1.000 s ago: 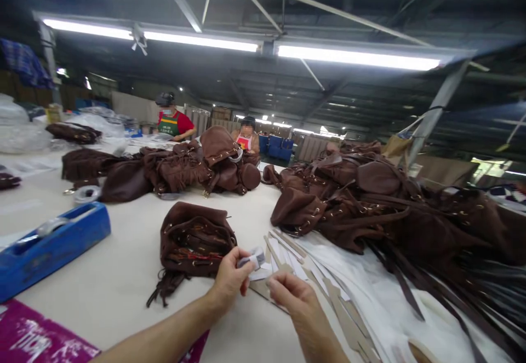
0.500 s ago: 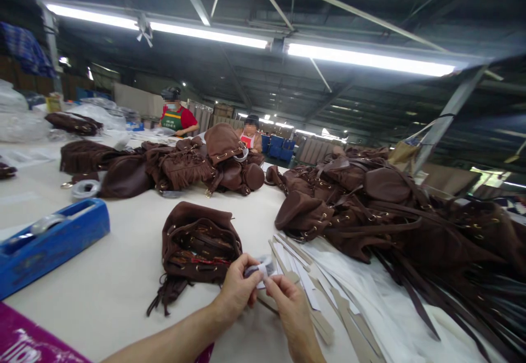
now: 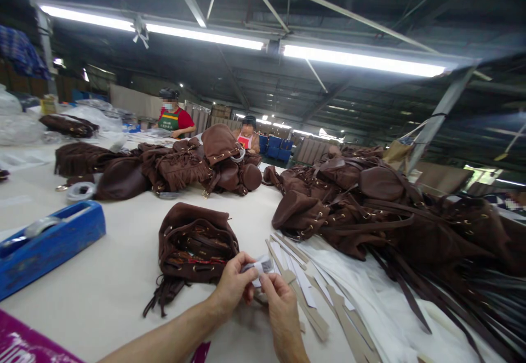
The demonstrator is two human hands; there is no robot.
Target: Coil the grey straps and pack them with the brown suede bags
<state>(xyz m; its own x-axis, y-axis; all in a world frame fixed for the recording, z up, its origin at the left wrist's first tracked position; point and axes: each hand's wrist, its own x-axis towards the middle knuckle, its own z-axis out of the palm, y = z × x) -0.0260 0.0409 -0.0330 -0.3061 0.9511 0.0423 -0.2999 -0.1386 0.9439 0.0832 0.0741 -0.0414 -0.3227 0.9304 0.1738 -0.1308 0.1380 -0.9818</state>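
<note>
My left hand (image 3: pixel 237 279) is closed on a small whitish-grey wrapped coil (image 3: pixel 263 265), with the thumb pressing a white band round it. At the coil's lower right side, my right hand (image 3: pixel 280 302) pinches the white band between thumb and fingertips. What exactly is wound inside the wrapping cannot be made out. Just left of my hands stands a dark brown drawstring bag (image 3: pixel 197 242), its mouth open, with a patterned lining showing and a tassel hanging onto the table.
Long cardboard and white paper strips (image 3: pixel 304 281) lie to the right, beside white sheeting (image 3: pixel 370 297). Piles of brown bags (image 3: pixel 345 193) fill the right and back. A blue tape dispenser (image 3: pixel 53 242) stands left; another wrapped coil (image 3: pixel 80 191) lies behind it. Two people work beyond.
Both hands keep hold of the coil, and the fingers have shifted slightly on its white band. The whole view has moved a little, so everything sits slightly further left.
</note>
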